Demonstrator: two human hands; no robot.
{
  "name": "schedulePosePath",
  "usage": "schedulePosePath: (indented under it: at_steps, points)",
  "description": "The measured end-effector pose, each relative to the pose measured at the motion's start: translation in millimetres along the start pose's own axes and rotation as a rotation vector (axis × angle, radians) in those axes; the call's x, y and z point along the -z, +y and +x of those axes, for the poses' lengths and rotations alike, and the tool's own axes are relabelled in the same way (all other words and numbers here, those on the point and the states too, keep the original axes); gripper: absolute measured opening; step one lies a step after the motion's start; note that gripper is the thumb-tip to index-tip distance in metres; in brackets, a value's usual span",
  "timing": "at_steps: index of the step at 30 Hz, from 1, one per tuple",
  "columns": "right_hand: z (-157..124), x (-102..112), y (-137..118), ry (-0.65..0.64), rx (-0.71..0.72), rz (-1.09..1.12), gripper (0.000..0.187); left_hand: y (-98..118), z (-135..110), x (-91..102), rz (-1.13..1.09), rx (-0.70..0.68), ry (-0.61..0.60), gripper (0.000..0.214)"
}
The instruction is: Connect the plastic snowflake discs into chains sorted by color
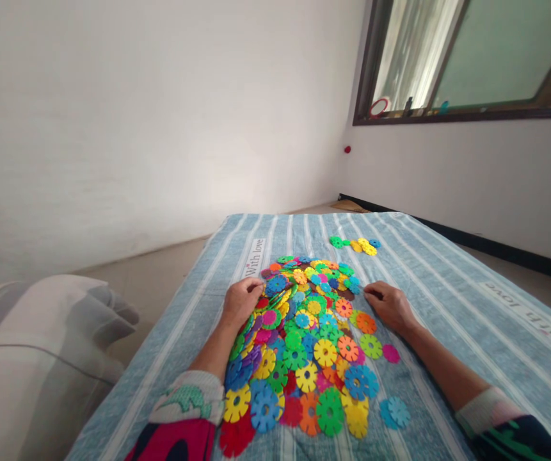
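Two bare forearms reach forward from the lower corners, angled slightly toward each other. The left hand (242, 299) lies palm down, knuckles up, fingers curled under toward the right. The right hand (391, 306) is also palm down, fingers bent and pointing left, thumb tucked near the forefinger. Whether either hand grips anything cannot be seen. The hands are well apart.

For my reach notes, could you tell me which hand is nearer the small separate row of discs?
Right. The right hand lies at the right edge of the pile, just short of the row; the left hand lies at its left edge, farther off.
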State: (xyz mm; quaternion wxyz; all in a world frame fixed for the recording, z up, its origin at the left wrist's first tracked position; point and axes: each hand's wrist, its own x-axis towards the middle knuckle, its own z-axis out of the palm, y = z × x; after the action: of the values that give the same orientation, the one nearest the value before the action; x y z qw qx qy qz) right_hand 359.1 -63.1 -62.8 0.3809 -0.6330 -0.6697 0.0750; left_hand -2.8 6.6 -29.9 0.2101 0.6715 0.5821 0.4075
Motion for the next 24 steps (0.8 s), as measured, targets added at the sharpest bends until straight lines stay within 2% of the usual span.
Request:
schedulePosePath:
  at_steps: [18,21,24]
  points:
    - [-7.9,1.1,-2.3,0.047,0.025,-0.026,0.023,0.2,-1.2,-1.6,0.001,-0.021,0.008,0.021]
    - [-12.2,1.7,-9.9,0.067,0.051,-0.057,0.023,-0.9,-1.1,-2.6,-0.004,-0.020,0.010,0.020]
    - [-16.3,1.8,-28.3,0.093,0.159,0.000,0.021,-2.6,-0.6,-3.9,-0.006,-0.013,0.009,0.019]
